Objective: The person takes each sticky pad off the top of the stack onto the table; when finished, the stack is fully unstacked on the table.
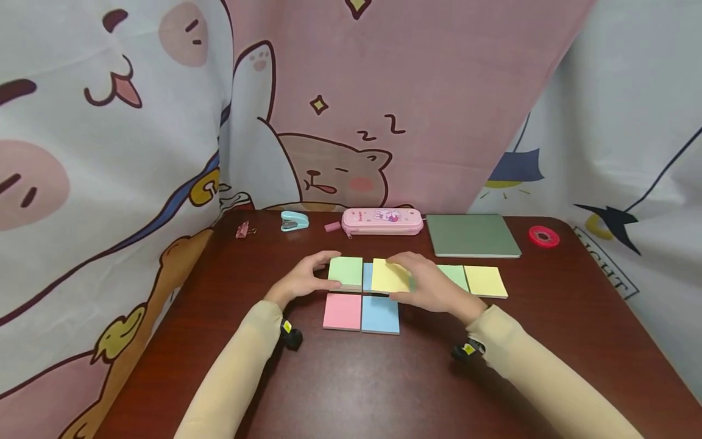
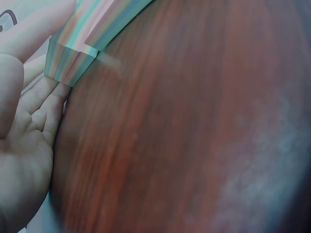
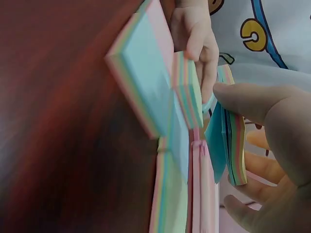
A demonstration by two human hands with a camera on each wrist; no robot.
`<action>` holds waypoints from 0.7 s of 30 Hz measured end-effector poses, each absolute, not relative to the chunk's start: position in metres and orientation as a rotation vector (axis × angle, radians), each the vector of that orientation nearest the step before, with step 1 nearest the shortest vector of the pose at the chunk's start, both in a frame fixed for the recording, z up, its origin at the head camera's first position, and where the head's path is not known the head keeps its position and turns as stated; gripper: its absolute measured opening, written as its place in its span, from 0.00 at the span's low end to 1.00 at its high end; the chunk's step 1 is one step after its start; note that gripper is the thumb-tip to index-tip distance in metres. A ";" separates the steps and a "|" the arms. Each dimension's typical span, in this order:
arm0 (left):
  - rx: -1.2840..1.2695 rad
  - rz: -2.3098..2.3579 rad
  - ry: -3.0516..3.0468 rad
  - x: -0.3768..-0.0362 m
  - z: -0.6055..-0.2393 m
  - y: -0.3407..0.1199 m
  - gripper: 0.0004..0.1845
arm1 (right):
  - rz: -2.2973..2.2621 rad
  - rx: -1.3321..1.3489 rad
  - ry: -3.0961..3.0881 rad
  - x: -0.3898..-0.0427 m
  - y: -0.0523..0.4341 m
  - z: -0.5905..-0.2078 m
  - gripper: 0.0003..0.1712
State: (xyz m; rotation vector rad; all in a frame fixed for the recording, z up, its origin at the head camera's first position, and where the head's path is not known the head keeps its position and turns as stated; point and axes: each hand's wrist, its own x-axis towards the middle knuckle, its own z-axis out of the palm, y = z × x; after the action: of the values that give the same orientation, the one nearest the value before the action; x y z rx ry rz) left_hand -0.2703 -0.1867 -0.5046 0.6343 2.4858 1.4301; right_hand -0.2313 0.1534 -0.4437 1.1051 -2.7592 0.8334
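**Carefully stacked pads, easily knocked askew**

Broadly, the table (image 1: pixel 351 378) bears a grid of sticky-note pads. The right hand (image 1: pixel 433 286) curls round the yellow pad (image 1: pixel 390 275), tilted over a blue one; the left hand (image 1: pixel 301 280) grips the green pad (image 1: pixel 345 271). A hasty drop could likely nudge neighbouring pads crooked.

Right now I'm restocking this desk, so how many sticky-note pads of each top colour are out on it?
Green pads: 2
Yellow pads: 2
Blue pads: 2
Pink pads: 1
Total: 7
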 end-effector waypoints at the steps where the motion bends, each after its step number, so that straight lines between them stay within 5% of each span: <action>1: 0.636 1.430 2.484 -0.270 -0.504 -0.187 0.43 | 0.823 1.103 -2.763 -0.228 0.161 -0.445 0.41; 21: 0.617 1.425 2.492 -0.269 -0.504 -0.187 0.43 | 0.711 1.239 -2.730 -0.180 0.224 -0.470 0.40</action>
State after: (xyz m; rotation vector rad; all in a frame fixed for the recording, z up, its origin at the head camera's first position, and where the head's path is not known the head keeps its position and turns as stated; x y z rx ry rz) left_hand -0.2694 -0.1866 -0.5042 0.6172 2.4919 1.4254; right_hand -0.1798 0.2238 -0.4700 1.2391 -2.7296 0.7111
